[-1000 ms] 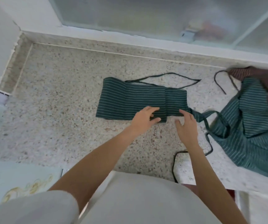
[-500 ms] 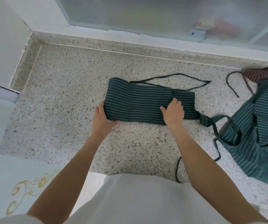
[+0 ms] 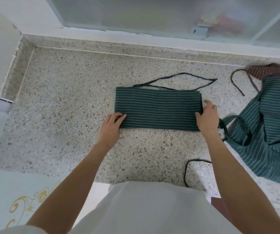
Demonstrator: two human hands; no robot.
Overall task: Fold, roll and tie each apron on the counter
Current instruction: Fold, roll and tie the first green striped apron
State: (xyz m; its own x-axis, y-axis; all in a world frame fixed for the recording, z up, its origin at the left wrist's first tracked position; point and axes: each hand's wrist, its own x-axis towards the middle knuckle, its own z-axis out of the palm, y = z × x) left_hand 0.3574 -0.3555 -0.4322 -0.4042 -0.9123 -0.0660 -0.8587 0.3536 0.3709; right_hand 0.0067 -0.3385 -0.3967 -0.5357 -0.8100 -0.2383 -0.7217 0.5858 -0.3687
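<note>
Nearby: unfolded apron [image 3: 267,132] (right hand [image 3: 206,118] beside), strap [image 3: 189,168].

no readable text, labels, numbers or signs anywhere
</note>
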